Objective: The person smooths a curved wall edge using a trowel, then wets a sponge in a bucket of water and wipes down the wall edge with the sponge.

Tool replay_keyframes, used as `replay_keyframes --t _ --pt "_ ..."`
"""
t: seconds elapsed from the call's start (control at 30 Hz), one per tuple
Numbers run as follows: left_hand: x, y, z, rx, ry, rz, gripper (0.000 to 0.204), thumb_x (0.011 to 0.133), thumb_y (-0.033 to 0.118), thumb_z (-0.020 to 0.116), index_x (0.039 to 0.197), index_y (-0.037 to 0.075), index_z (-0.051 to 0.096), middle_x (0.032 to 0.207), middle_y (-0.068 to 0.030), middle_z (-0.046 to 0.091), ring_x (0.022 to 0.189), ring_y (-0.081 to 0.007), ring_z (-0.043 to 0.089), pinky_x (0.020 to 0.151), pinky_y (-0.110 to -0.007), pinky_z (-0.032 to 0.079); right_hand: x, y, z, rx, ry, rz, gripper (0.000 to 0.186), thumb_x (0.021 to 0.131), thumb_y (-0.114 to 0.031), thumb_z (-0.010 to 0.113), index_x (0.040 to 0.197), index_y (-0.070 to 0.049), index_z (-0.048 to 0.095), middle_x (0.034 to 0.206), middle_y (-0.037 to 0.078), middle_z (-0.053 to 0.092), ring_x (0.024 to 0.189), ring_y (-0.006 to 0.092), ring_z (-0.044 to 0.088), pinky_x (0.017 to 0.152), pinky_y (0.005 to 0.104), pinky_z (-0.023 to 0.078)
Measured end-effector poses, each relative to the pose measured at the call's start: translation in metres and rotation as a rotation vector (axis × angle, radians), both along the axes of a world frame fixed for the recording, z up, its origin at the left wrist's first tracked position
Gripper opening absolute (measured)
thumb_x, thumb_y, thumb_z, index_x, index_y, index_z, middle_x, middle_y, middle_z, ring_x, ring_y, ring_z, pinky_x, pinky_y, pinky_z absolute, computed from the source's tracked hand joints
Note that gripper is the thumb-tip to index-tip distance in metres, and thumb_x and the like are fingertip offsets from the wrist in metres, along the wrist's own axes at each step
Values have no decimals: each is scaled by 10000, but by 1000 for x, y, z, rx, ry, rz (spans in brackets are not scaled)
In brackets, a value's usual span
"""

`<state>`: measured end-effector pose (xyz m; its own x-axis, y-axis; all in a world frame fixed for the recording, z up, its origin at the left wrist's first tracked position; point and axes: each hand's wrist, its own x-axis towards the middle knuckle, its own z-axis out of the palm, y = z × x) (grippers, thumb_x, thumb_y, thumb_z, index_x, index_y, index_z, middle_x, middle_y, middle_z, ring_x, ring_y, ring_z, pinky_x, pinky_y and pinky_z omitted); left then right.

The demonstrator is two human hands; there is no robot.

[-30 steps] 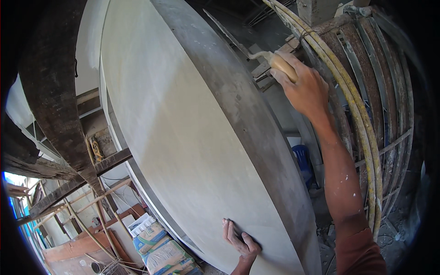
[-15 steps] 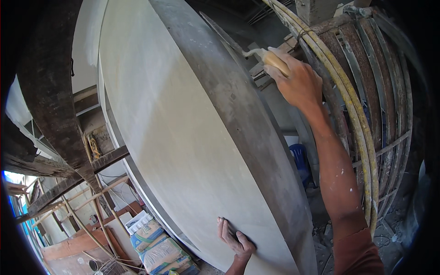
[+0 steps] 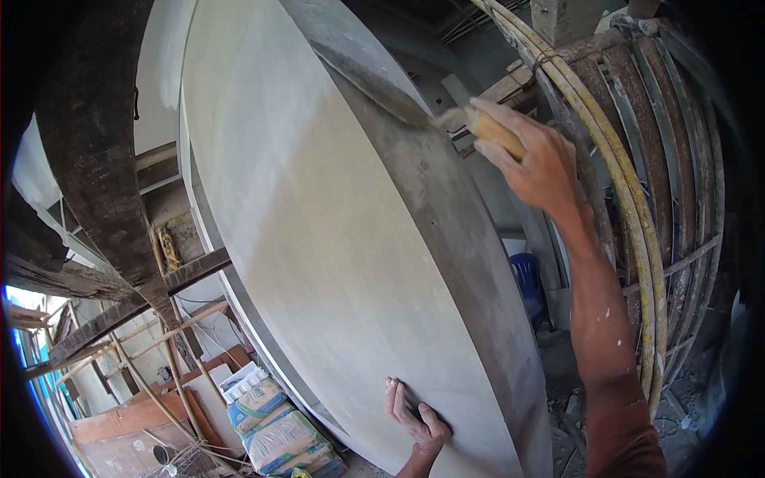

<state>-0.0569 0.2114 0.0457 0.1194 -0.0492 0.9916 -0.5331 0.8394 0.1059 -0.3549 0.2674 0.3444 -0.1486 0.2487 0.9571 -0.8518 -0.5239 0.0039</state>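
My right hand (image 3: 540,159) is closed round the wooden handle (image 3: 494,133) of a trowel, up at the right of a pale column with smooth plastered faces. The trowel's long blade (image 3: 390,97) reaches left from the hand and lies against the column's darker grey side face (image 3: 430,191), near its upper part. Low on the column's lighter front face (image 3: 343,239) rests my left hand (image 3: 418,421), holding nothing. Its fingers are apart, with the fingertips and thumb touching the surface. White specks dot my right forearm.
Yellow-stained hoses (image 3: 613,151) hang over a rusty barred frame (image 3: 669,159) beside my right arm. A blue plastic chair (image 3: 529,283) stands behind the column. Stacked bags (image 3: 279,434) lie at the lower left, near bamboo poles (image 3: 151,382) and a dark beam (image 3: 96,331).
My right hand has moved slightly right and down, and the trowel blade has come onto the side face from beyond its far edge. My left hand stays on the front face.
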Motion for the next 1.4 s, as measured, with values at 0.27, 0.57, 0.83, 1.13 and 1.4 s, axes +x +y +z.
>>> replay_keyframes --t 0.27,0.57,0.83,1.13,1.4 --pt "0 -3 3 16 -16 23 535 978 97 410 1462 -119 337 1512 -269 288 1456 -408 311 1212 -529 271 6 -10 -45 -50 -181 303 424 911 -213 701 1322 -123 644 1184 141 728 1097 297 699 965 365 513" --pt "6 3 2 30 -31 44 530 973 93 411 1456 -118 355 1507 -266 305 1454 -409 317 1210 -527 273 13 20 -183 205 -35 332 516 804 -46 741 1312 -52 655 1114 192 723 969 287 723 862 340 550" --pt "3 -3 2 8 1 48 560 949 128 418 1456 -105 378 1500 -290 376 1432 -404 341 1192 -501 267 16 16 -108 65 -53 86 494 825 -125 776 1307 -128 668 1047 160 729 883 315 728 757 368 566" --pt "5 -5 2 13 13 100 555 970 157 428 1461 -99 379 1512 -279 376 1435 -398 343 1191 -499 262 16 24 -202 186 -104 296 537 754 -16 752 1284 -35 673 1098 188 711 957 281 703 875 342 536" --pt "8 6 5 26 -22 94 552 944 81 429 1452 -124 366 1504 -300 346 1434 -422 339 1207 -522 267 19 22 -179 226 -57 235 529 760 -91 788 1279 -112 692 970 155 704 836 319 695 754 386 550"
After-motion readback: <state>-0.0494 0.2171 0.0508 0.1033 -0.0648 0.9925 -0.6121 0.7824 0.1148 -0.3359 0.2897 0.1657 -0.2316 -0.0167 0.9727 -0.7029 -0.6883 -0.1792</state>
